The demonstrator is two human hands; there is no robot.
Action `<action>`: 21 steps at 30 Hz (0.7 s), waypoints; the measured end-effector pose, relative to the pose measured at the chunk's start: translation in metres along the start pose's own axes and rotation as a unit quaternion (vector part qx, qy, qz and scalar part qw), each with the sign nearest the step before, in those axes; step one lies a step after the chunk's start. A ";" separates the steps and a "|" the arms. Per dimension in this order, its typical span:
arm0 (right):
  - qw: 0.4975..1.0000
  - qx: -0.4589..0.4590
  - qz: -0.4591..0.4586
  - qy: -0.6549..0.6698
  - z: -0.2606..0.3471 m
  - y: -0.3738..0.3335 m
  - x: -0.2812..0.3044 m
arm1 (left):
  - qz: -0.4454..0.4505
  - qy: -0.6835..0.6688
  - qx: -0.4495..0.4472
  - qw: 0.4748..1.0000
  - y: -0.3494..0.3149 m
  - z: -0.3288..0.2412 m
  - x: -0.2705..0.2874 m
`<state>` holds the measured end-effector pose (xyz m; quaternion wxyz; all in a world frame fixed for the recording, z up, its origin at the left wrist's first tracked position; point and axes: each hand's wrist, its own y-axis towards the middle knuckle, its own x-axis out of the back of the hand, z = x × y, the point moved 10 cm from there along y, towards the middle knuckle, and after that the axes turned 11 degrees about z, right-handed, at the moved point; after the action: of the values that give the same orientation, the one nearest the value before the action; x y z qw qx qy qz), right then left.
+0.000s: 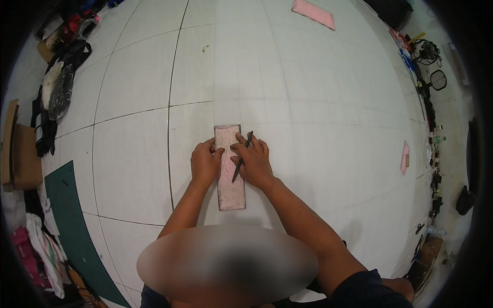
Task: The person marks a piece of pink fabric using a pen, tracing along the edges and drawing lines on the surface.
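A long pale pink rectangular piece with a dark edge [229,187] lies flat on the white tiled floor [318,102]. My left hand [204,163] rests on its left edge, fingertips pressing on the pink surface. My right hand [252,160] presses on its right side and holds a black pen [242,156] that slants across the piece. Both forearms reach in from the lower edge.
Another pink piece [313,13] lies far ahead and a small pink one [405,157] to the right. A green mat [72,226] and a cardboard box [20,154] sit at the left, with bags and clutter along both walls.
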<state>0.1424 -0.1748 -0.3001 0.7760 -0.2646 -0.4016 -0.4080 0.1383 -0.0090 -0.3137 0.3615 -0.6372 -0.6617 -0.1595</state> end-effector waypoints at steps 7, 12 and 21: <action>0.999 -0.017 0.015 0.033 -0.004 0.001 -0.002 | -0.002 -0.017 -0.030 0.999 0.002 0.001 0.003; 1.000 -0.001 0.004 0.019 -0.003 -0.003 -0.007 | 0.083 -0.031 -0.054 0.995 0.000 0.000 0.005; 1.000 0.004 0.013 0.005 -0.006 0.004 -0.007 | 0.270 0.226 -0.128 0.927 -0.056 -0.023 -0.008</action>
<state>0.1458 -0.1746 -0.3095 0.7843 -0.2647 -0.3957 -0.3978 0.0904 -0.0383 -0.2895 0.4458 -0.7799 -0.3393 -0.2791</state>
